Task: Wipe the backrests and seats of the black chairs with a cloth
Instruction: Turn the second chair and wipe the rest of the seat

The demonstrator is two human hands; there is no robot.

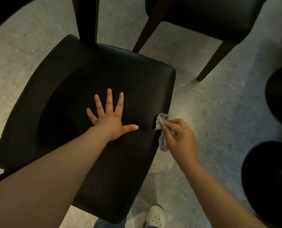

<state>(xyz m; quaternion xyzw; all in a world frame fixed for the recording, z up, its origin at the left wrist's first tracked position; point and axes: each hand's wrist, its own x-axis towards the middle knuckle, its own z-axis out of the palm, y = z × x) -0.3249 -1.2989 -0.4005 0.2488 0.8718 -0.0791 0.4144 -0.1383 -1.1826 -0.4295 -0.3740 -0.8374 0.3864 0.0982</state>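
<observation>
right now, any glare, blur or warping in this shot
Head view: dim, warm light; the black seat swallows detail, with only a faint sheen along its far and right edges. Head view: the left hand, right hand and cloth look fairly sharp. Head view: wide-angle bending toward the borders; dark round shapes at right are unreadable.

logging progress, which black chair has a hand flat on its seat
The near chair in the middle, under the spread left hand; the top-right chair is untouched.
</observation>
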